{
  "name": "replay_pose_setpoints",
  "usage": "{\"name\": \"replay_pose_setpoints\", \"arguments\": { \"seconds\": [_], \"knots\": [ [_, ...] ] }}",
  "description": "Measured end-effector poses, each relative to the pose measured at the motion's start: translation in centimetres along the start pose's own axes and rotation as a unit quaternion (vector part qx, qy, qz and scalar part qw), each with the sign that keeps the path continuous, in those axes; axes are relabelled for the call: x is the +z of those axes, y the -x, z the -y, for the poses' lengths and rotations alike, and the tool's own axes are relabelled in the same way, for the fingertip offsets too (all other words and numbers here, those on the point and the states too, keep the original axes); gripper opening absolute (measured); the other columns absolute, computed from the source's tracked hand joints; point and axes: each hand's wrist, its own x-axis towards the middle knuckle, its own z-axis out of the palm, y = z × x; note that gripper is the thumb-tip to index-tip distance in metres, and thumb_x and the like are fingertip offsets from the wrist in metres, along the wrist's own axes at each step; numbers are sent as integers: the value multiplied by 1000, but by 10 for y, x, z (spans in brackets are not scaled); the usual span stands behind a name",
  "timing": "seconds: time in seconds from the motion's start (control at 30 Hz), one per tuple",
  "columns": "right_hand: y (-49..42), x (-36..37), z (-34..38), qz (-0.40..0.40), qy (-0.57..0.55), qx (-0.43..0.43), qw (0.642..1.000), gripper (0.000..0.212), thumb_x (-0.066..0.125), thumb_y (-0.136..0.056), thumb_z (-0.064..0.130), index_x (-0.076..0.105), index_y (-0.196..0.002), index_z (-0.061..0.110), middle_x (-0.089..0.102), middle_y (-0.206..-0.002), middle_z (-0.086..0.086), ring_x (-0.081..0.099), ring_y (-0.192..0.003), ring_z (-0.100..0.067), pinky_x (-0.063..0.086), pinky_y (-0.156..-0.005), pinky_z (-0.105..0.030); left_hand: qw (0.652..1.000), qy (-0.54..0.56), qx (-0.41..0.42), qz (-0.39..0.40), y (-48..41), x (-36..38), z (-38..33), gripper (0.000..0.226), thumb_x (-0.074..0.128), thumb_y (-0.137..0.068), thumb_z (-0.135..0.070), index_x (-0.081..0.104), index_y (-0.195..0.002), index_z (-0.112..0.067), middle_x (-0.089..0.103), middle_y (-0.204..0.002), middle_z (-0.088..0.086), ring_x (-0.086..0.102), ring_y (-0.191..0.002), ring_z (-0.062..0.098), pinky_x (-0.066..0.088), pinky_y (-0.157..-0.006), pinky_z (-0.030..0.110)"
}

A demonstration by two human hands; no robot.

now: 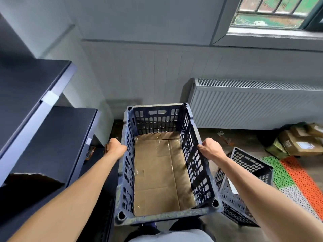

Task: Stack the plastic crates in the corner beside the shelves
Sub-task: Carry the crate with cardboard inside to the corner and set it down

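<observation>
- Holding the dark plastic crate [164, 212] by its two long rims, the left hand [115, 148] wraps the left rim and the right hand [208, 149] clamps the right one. The fingers of both are curled over the edges, and the crate appears to be off the floor in front of the person's legs.
- A loose cardboard liner [157, 172] lies flat in its bottom. Tipping the crate forward could let it slide or bunch up.
- A second crate [248, 180] sits on the floor just to the right, partly behind the held one. A swing to that side could knock it.
- The dark shelves [52, 137] stand close on the left, so the left knuckles could get pinched against their edge.
- The corner floor [117, 130] beyond looks narrow, between the shelves and the radiator [253, 105]. A crooked set-down would leave a skewed base, and later crates might not seat on it.
</observation>
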Motion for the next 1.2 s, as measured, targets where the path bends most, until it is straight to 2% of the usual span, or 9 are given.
{"name": "replay_pose_setpoints", "arguments": {
  "seconds": [0.13, 0.3, 0.43, 0.6, 0.73, 0.87, 1.0, 1.1, 1.2],
  "knots": [
    [-38, -8, 16, 3, -5, -5, 1000, 30, 53, -93, 28, 60, -104, 2, 69, -107, -21, 66, -94, -36, 53, -80, -38, 1000, -2, -10, -8, -30, 0, -19, 29, 65, -78, -12, 45, -57, -13, 44, -54, 4, 50, -56, 25, 42, -58, 27],
    [-105, -20, 31, 38, -7, -32, 999, 28, 54, -95, 26, 60, -106, 1, 69, -107, -18, 66, -95, -34, 51, -78, -36, 998, 17, -54, -18, -61, 10, -47, 25, 66, -78, -14, 48, -61, -10, 53, -58, 9, 64, -65, 32, 47, -60, 30],
    [-173, -36, 47, 81, 11, -76, 994, 25, 54, -90, 25, 62, -88, 2, 73, -97, -19, 69, -84, -32, 52, -70, -35, 993, 42, -110, -30, -81, 15, -79, 13, 67, -78, -12, 67, -83, 0, 71, -90, 24, 71, -86, 39, 51, -64, 31],
    [-242, -64, 82, 95, 45, -123, 987, 24, 54, -92, 22, 62, -97, -1, 70, -101, -21, 65, -85, -33, 42, -68, -30, 984, 69, -149, -64, -106, 18, -114, 28, 66, -82, -8, 46, -63, -9, 48, -64, 7, 48, -56, 21, 37, -51, 24],
    [-283, -82, 110, 92, 46, -143, 984, 25, 54, -93, 19, 61, -100, -3, 69, -104, -25, 65, -89, -37, 42, -69, -31, 979, 96, -160, -76, -131, 12, -140, 11, 65, -83, -7, 56, -76, -5, 48, -68, 9, 59, -65, 27, 41, -58, 27],
    [-316, -86, 135, 100, 45, -157, 982, 23, 56, -93, 19, 60, -101, -3, 68, -106, -24, 65, -94, -39, 43, -69, -33, 976, 100, -174, -82, -157, 23, -141, 20, 63, -83, -5, 45, -75, -10, 43, -65, 5, 48, -62, 21, 34, -51, 24],
    [-347, -80, 163, 143, 59, -154, 976, 20, 56, -95, 19, 63, -95, 0, 67, -93, -19, 63, -79, -30, 45, -59, -29, 968, 118, -212, -59, -182, 35, -134, 18, 62, -78, -12, 46, -70, -9, 49, -68, 9, 58, -67, 28, 44, -57, 30],
    [-368, -70, 180, 154, 57, -134, 977, 24, 59, -94, 19, 65, -103, -2, 71, -98, -19, 68, -85, -32, 55, -71, -40, 964, 127, -231, -33, -210, 41, -125, 17, 62, -77, -16, 49, -69, -9, 59, -75, 26, 65, -71, 34, 45, -57, 32],
    [-393, -61, 196, 165, 66, -117, 977, 25, 61, -91, 21, 65, -107, 3, 71, -101, -16, 69, -92, -34, 57, -80, -43, 964, 123, -235, -10, -239, 42, -124, 26, 63, -79, -19, 63, -92, 3, 67, -100, 28, 69, -87, 39, 54, -62, 36]
  ]
}}
